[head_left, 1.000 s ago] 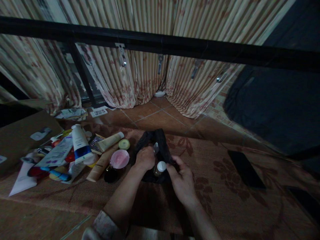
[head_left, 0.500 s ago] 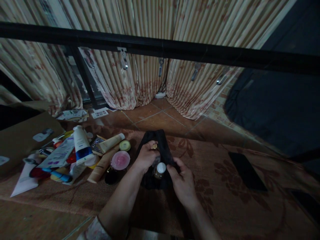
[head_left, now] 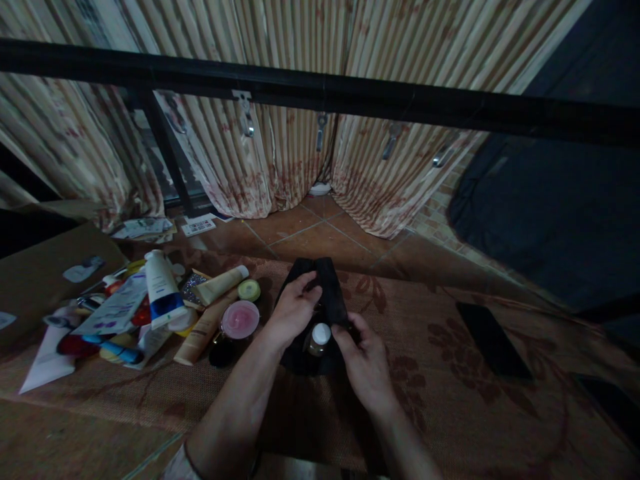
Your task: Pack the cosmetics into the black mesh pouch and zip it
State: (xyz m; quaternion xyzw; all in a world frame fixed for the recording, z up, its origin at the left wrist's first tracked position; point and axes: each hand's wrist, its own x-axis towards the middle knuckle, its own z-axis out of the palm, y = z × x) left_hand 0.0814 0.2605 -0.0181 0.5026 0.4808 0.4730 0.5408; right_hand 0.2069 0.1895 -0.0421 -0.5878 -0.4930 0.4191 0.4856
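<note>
A black fabric pouch (head_left: pixel 333 293) lies open on the patterned cloth in front of me. Inside its near end stands a small bottle with a white cap (head_left: pixel 321 333). My left hand (head_left: pixel 295 313) is over the pouch's left side, its visible fingers loosely spread and nothing plainly held in them. On the right, my right hand (head_left: pixel 367 360) pinches the pouch's edge between thumb and fingers, close beside the bottle. The pouch's dark interior hides whatever else it may contain.
To the left lies a pile of cosmetics: a white-and-blue tube (head_left: pixel 163 290), a beige tube (head_left: pixel 223 283), a pink-lidded round jar (head_left: pixel 240 320) and a green-lidded jar (head_left: pixel 249 290). A cardboard box (head_left: pixel 55 267) stands behind. A black phone-like slab (head_left: pixel 493 340) lies right.
The small gold-topped item in my left hand is no longer visible, and that hand's fingers have loosened over the pouch. My right hand keeps its grip on the edge.
</note>
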